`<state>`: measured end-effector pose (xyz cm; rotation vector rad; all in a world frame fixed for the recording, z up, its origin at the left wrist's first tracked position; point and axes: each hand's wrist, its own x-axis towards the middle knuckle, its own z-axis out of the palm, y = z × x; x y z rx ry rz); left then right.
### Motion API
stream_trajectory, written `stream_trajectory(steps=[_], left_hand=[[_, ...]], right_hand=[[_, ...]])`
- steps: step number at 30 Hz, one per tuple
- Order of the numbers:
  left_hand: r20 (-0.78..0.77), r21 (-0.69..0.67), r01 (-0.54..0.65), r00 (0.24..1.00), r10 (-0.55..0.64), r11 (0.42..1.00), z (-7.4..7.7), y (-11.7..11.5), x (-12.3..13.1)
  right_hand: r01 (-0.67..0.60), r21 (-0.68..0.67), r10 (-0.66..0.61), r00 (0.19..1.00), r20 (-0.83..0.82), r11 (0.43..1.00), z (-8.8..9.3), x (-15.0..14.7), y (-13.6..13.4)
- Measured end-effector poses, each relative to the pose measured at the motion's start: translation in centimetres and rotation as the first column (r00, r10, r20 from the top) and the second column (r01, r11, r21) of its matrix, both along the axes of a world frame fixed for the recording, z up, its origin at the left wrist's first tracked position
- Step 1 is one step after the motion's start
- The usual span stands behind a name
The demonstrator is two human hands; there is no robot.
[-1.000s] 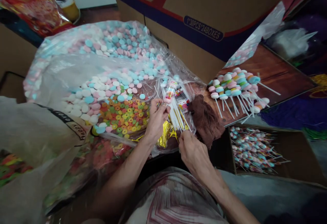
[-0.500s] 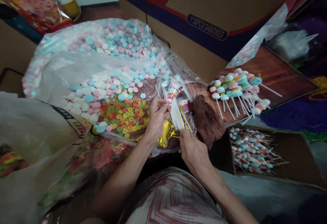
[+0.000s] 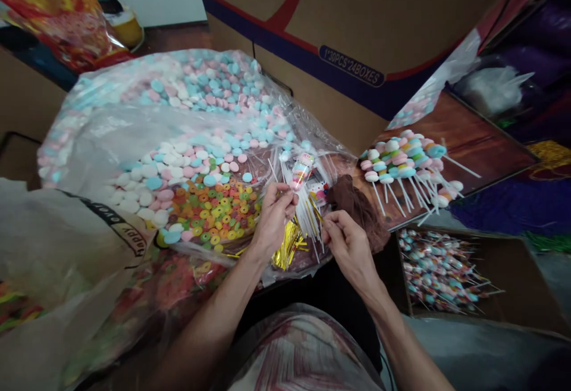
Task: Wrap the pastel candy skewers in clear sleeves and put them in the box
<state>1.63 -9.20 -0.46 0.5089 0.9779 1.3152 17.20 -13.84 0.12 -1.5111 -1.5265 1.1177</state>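
In the head view, holding one wrapped candy skewer (image 3: 302, 171) in the left hand (image 3: 274, 215), pinched between thumb and fingertips at the near end of its candies. Pointing its top away from the body and slightly right, with the long axis slanting from the fingertips toward the far side of the surface (image 3: 486, 132). Overlapping in sight one bundle of white sticks (image 3: 307, 212), too crowded to count.

Holding the right hand (image 3: 350, 245) narrow, thumb and forefinger nearly together, beside the near ends of those sticks; cannot tell of anything gripped there. Between the forearms, seeing one bunch of gold ties (image 3: 289, 245), past counting. Right of the sticks, one brown cloth (image 3: 357, 206), crumpled.

Near the surface's right front edge, finding one pile of bare candy skewers (image 3: 401, 156), too overlapped for a sure count, with most sticks aimed toward that edge and one rightward. Below that edge, one cardboard box (image 3: 526, 290), with many wrapped skewers (image 3: 439, 269) along its left wall. Left of the hands, one patch of ring candies (image 3: 214, 209), bordered by countless pastel candies (image 3: 143, 180).
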Motion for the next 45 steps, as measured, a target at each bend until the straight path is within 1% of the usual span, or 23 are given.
stream_trajectory(steps=[3,9,13,16,18,21,23,25,27,29,31,33,34,35,36,38,39,40,41,43,45], left_hand=[[0.002,-0.005,0.011,1.000,-0.011,1.000,0.1,-0.1,0.1],[-0.040,-0.018,0.008,0.999,-0.009,1.000,0.4,-0.1,0.1],[-0.021,-0.032,0.100,0.995,-0.100,0.995,0.8,-0.5,0.3],[-0.018,-0.014,0.150,0.989,-0.150,0.989,1.0,-0.7,0.7],[-0.055,0.020,0.141,0.989,-0.140,0.990,0.9,-0.7,0.9],[-0.116,0.075,0.105,0.989,-0.096,0.992,0.4,-0.7,1.3],[-0.109,0.083,0.080,0.992,-0.071,0.993,0.2,-0.7,1.4],[-0.028,0.052,0.083,0.996,-0.081,0.995,0.4,-0.7,1.3],[0.120,-0.008,0.138,0.984,-0.136,0.990,0.9,-0.8,0.9],[0.297,-0.062,0.246,0.930,-0.217,0.967,1.6,-0.8,0.4],[0.452,-0.089,0.365,0.844,-0.288,0.927,2.3,-0.8,-0.2],[0.534,-0.094,0.458,0.773,-0.343,0.884,2.9,-0.9,-0.4],[0.533,-0.094,0.487,0.762,-0.369,0.868,3.0,-0.9,-0.4],[0.499,-0.097,0.495,0.775,-0.388,0.864,3.2,-0.9,-0.3],[0.432,-0.104,0.478,0.812,-0.393,0.872,3.2,-1.0,-0.1],[0.225,-0.107,0.380,0.909,-0.350,0.919,3.2,-1.2,0.6],[0.104,-0.090,0.318,0.945,-0.309,0.944,3.2,-1.3,0.9],[-0.013,-0.059,0.264,0.964,-0.265,0.963,3.1,-1.4,1.2],[-0.114,-0.017,0.229,0.967,-0.229,0.973,3.0,-1.6,1.5],[-0.255,0.055,0.213,0.947,-0.193,0.975,2.8,-1.8,1.9],[-0.311,0.076,0.209,0.934,-0.176,0.975,2.6,-2.0,1.9]], right_hand=[[-0.014,-0.022,0.012,0.996,-0.092,1.000,-0.5,-0.7,0.9],[-0.025,-0.016,0.022,0.985,-0.170,1.000,-0.5,-1.8,2.1],[0.021,-0.020,-0.025,0.969,-0.247,1.000,-0.2,-2.1,3.0],[0.064,-0.041,-0.074,0.950,-0.305,0.997,0.2,-2.3,3.6],[0.083,-0.077,-0.105,0.927,-0.359,0.994,0.3,-2.5,3.8],[0.101,-0.104,-0.137,0.885,-0.446,0.989,0.3,-3.0,3.7],[0.111,-0.101,-0.146,0.860,-0.488,0.989,0.1,-3.3,3.5],[0.107,-0.091,-0.138,0.850,-0.508,0.990,-0.2,-3.5,3.3],[0.081,-0.068,-0.105,0.852,-0.514,0.994,-0.3,-3.2,3.1],[0.032,-0.030,-0.043,0.855,-0.518,0.999,-0.1,-2.6,3.1],[-0.039,0.016,0.042,0.860,-0.509,0.999,0.5,-1.8,3.2],[-0.119,0.068,0.137,0.881,-0.453,0.991,1.2,-1.1,3.4],[-0.141,0.104,0.171,0.902,-0.397,0.985,1.5,-0.8,3.5],[-0.146,0.147,0.187,0.928,-0.323,0.978,1.7,-0.7,3.5],[-0.137,0.190,0.181,0.954,-0.239,0.972,1.8,-0.6,3.5],[-0.083,0.259,0.111,0.989,-0.096,0.962,1.6,-0.8,3.4],[-0.051,0.269,0.069,0.996,-0.058,0.962,1.4,-1.0,3.2],[-0.021,0.262,0.034,0.999,-0.043,0.965,1.3,-1.1,3.1],[0.002,0.243,0.008,0.999,-0.040,0.970,1.1,-1.2,3.0],[0.024,0.210,-0.016,0.999,-0.041,0.977,1.1,-1.3,2.9],[0.006,0.175,0.006,0.997,-0.071,0.984,1.3,-1.1,3.1]])
